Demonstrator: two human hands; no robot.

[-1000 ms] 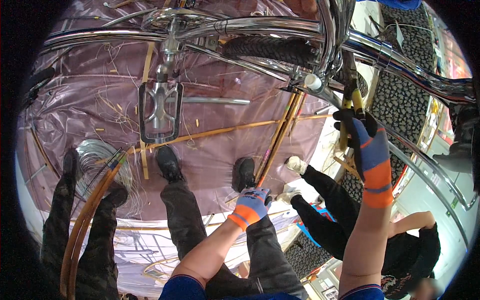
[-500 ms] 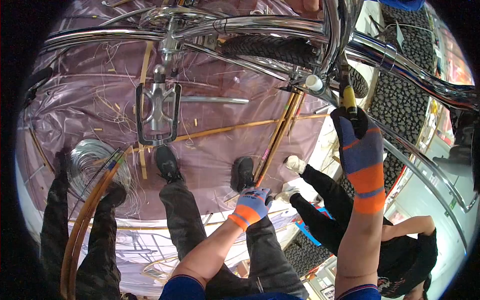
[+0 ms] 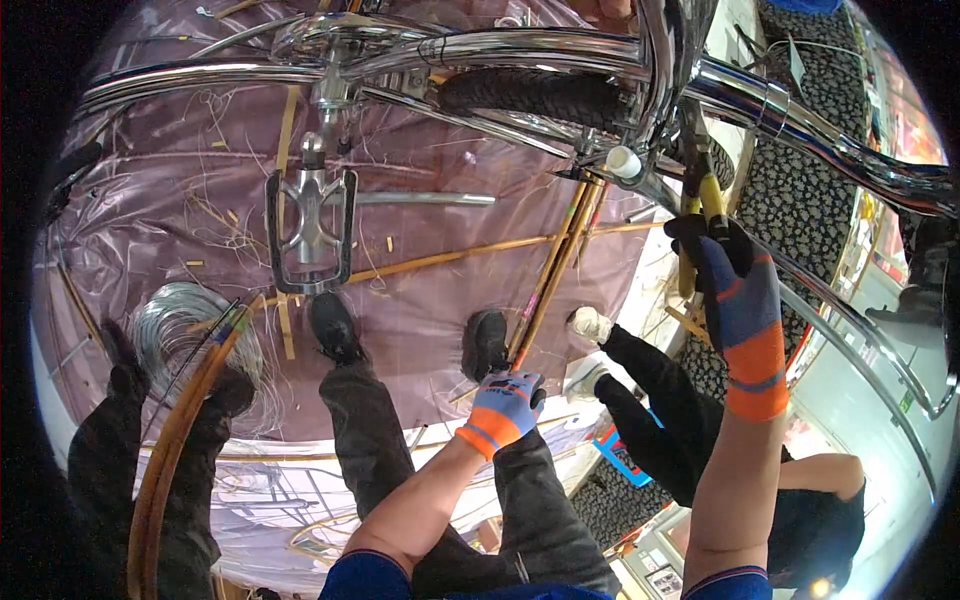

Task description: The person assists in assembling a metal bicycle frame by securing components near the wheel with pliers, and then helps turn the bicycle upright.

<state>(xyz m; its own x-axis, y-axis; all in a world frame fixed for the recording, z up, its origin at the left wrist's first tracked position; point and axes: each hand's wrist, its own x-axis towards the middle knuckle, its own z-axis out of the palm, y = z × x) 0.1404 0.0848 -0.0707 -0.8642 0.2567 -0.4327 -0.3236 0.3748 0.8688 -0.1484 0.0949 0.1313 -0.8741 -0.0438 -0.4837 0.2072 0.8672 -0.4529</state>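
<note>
Yellow-handled pliers [image 3: 711, 197] in the right hand [image 3: 735, 280], with fingers curled round parted handles, pointing lengthwise away toward chrome tubing [image 3: 665, 85], perhaps touching; for left hand [image 3: 507, 402] by bamboo poles [image 3: 567, 255], cannot tell the hold.

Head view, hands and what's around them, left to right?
Wire coil → pedal → left hand, holding sticks → white cap → right hand, gripping a yellow-handled tool.

I see pliers [image 3: 711, 197] at the person's right, sticks [image 3: 567, 240] left of them, and, farther left, wire coil [image 3: 160, 335] on floor sheet [image 3: 420, 320].
</note>
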